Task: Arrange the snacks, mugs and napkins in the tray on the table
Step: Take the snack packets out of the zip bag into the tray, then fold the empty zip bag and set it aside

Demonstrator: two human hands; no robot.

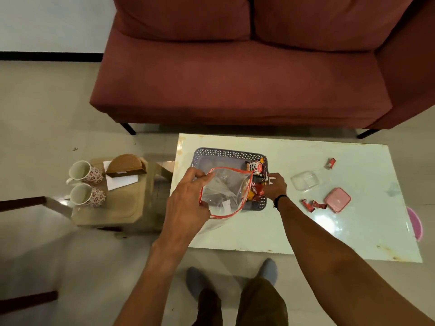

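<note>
**A:** From the head camera, where do the snacks stand?

**B:** The snack packets [257,177] lie in the tray [226,153], packed against its right edge. The tray sits near the table's [353,231] left edge. The right hand [275,187] has its fingers curled down on the packets at the tray's right wall; it seems to pinch one, though the fingertips are hidden.

**A:** And the left?

**B:** The left hand [188,196] pinches the red-trimmed rim of a clear plastic bag [223,191], holding its mouth open over the tray.

**A:** How will those packets handle?

**B:** I judge them light, crinkly and slick. Take them flat by the sealed edges; squeezing the middle could crush what is inside. The bag is limp, so only the rim gives a hold.

**A:** The mugs?

**B:** Two floral mugs [86,184] lie on their sides at the left edge of a side table [122,208], well apart from the tray. Probably ceramic: heavier, rigid, breakable. The handle or a full wrap round the body suits them.

**A:** Napkins?

**B:** White napkins [122,181] lie under a wooden holder [126,164] near the side table's far edge. Thin and floppy; lift the stack whole.
</note>
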